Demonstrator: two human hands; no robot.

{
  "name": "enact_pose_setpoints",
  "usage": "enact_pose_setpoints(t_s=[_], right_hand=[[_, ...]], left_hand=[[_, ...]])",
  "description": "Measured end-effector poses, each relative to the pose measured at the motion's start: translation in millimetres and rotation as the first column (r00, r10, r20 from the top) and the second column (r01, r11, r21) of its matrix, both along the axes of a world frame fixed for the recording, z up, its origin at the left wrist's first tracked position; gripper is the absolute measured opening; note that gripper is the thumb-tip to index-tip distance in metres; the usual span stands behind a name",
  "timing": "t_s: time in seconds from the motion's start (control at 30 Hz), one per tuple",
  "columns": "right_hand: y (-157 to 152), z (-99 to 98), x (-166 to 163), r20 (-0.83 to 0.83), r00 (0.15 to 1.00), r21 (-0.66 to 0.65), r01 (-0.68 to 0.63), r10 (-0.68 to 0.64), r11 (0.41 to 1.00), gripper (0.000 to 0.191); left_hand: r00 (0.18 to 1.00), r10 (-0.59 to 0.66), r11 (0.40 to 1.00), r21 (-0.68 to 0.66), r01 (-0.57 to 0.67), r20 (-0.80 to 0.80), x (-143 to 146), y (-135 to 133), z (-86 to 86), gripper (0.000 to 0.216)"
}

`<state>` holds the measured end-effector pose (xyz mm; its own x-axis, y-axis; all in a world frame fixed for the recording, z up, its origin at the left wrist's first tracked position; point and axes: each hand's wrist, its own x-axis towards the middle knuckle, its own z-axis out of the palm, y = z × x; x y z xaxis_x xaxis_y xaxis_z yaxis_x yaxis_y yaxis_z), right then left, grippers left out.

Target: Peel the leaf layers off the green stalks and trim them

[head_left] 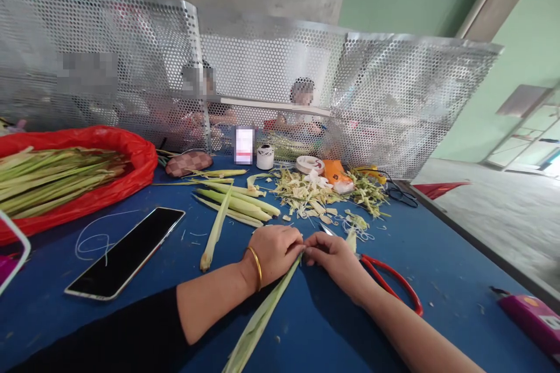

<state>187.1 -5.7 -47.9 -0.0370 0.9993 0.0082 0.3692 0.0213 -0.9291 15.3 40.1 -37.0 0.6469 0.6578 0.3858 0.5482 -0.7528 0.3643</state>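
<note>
My left hand (275, 252), with a gold bangle on the wrist, is closed around the upper end of a long pale green leaf strip (259, 319) that runs down toward me across the blue table (441, 256). My right hand (335, 256) pinches the same strip's tip, fingertips touching those of the left hand. Red-handled scissors (391, 282) lie under and just right of my right hand, blades pointing away. Several trimmed green stalks (236, 201) lie just beyond my hands.
A red bag (131, 178) of green stalks sits at the left. A black phone (126, 250) lies front left. A heap of cuttings (315, 189), tape rolls (265, 157) and an orange tool (336, 173) stand by a perforated metal screen (271, 64), with people behind it. A pink box (536, 317) lies at the right edge.
</note>
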Motion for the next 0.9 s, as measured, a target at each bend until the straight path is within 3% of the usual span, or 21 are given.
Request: enact_pose_setpoints(t_s=[0.17, 0.27, 0.43, 0.5, 0.7, 0.83, 0.9], right_hand=[[-0.6, 7.5, -0.9, -0.13, 0.99, -0.075, 0.042, -0.052, 0.996, 0.011], [-0.8, 13.6, 3.6, -0.131, 0.991, -0.134, 0.0, -0.018, 0.991, 0.005], [-3.5, 25.6, 13.6, -0.119, 0.99, -0.209, -0.102, 0.078, 0.972, 0.006], [-4.1, 27.7, 13.9, -0.122, 0.988, -0.207, -0.119, 0.095, 0.971, 0.005], [-6.9, 22.7, 0.8, -0.247, 0.958, 0.029, -0.142, 0.145, 0.989, 0.009], [-6.9, 15.6, -3.9, -0.329, 0.922, -0.033, -0.228, 0.205, 0.973, 0.008], [-5.4, 13.1, -3.7, -0.325, 0.927, -0.042, -0.214, 0.189, 0.976, 0.008]], left_hand=[[1.0, -0.004, 1.0, 0.003, 0.004, 0.03, -1.1, 1.5, -0.7, 0.018], [1.0, 0.01, 0.999, -0.043, -0.009, 0.018, -3.3, 6.7, 2.8, 0.017], [0.971, 0.233, 0.952, -0.189, -0.239, -0.053, -7.0, 20.4, 9.7, 0.014], [0.961, 0.268, 0.93, -0.243, -0.275, -0.061, -7.3, 23.8, 9.5, 0.014], [0.975, 0.223, 0.912, -0.348, -0.216, -0.021, -7.6, 26.3, 3.1, 0.011], [0.976, 0.197, 0.886, -0.443, -0.138, 0.088, -7.7, 27.8, 1.1, 0.011], [0.96, 0.187, 0.818, -0.574, -0.034, 0.209, -6.2, 27.2, 1.4, 0.015]])
